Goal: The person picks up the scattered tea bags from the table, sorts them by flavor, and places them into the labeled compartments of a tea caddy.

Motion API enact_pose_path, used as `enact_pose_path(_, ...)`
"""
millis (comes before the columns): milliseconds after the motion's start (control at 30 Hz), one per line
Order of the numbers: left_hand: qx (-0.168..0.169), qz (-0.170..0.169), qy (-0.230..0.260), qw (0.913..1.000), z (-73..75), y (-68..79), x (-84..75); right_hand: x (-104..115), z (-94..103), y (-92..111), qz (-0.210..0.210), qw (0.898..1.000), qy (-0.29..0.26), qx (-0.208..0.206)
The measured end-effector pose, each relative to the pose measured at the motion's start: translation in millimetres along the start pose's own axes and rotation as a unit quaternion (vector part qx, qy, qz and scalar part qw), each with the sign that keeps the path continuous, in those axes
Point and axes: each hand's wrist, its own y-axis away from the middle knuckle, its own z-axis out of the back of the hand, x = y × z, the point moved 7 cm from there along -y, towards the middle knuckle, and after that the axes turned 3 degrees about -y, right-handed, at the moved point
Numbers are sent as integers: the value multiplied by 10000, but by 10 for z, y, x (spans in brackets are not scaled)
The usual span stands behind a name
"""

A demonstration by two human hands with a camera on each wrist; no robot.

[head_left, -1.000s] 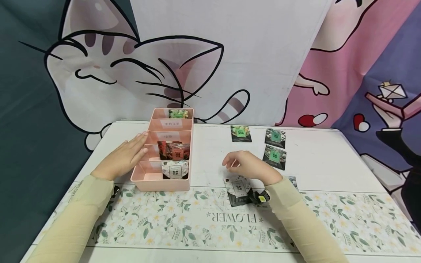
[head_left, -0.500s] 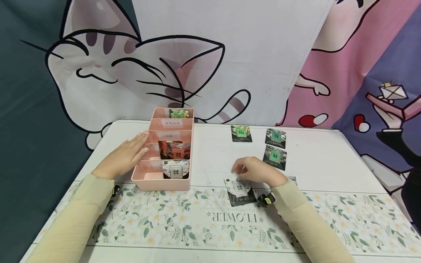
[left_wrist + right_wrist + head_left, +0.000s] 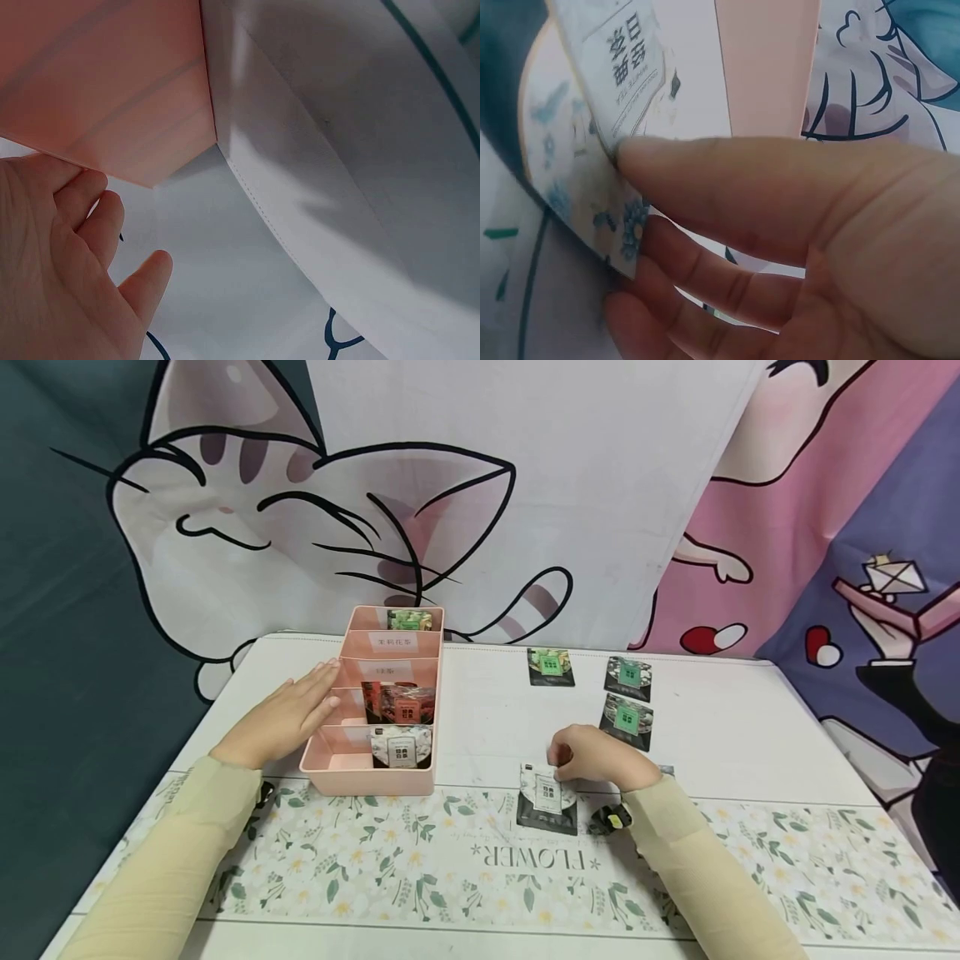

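My right hand [image 3: 603, 758] pinches a white-and-black tea sachet [image 3: 547, 818] by its upper right corner, over the front middle of the table. In the right wrist view, the thumb lies across the printed face of the sachet [image 3: 562, 150] and fingers sit behind it. My left hand [image 3: 277, 718] rests with fairly straight fingers against the left side of a long pink divided box [image 3: 367, 785]. Inside that box stand a white sachet [image 3: 401, 748] at the front, red sachets [image 3: 405, 703] behind it and a green one [image 3: 410, 621] at the far end.
To the right lie a bright green sachet [image 3: 551, 667] and two dark green ones, one farther back [image 3: 628, 678] and one nearer [image 3: 626, 721]. Another sachet [image 3: 666, 770] shows partly behind the right wrist. A cat-print cloth [image 3: 600, 485] hangs behind the table.
My right hand has moved right and down to the white-and-black tea sachet and taken its corner. The sachet has turned straighter. The left hand stays against the box.
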Motion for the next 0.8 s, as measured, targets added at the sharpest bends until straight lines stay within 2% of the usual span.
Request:
enact_pose_path(200, 8, 2, -6, 10000, 3, 0, -3, -21, 4, 11, -8, 10000, -23, -89)
enact_pose_path(467, 13, 7, 22, 10000, 3, 5, -8, -43, 51, -19, -51, 9967, -585, -563)
enact_pose_path(667, 40, 32, 32, 10000, 8, 11, -17, -75, 106, -41, -17, 9854, -1249, -1158)
enact_pose_path(800, 44, 39, 9, 10000, 10, 13, -20, -105, 150, -38, -157, 9745, -1669, -1490)
